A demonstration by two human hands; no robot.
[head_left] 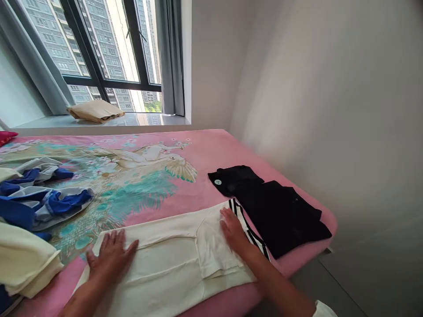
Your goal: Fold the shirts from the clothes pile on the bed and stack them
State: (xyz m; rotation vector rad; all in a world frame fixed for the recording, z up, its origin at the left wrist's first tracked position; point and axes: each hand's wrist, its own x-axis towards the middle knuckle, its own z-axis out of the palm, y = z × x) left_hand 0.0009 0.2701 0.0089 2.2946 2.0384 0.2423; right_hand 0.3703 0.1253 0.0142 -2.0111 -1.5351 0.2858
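Evidently, left hand [110,257], spread wide, and right hand [234,231], narrower, rest flat on the cream garment [165,259]; it likely handles light, limp; best grasped by opposite edges.

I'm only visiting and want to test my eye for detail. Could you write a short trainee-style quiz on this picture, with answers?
1. True or false: the left hand rests on the cream garment.
2. What colour is the clothing lying just past that garment's right end? A) blue B) black C) red
3. Fill in the blank: the hand nearer the garment's striped edge is the ____ one.

Key:
1. True.
2. B, black.
3. Right; the right hand lies close beside the stripes.
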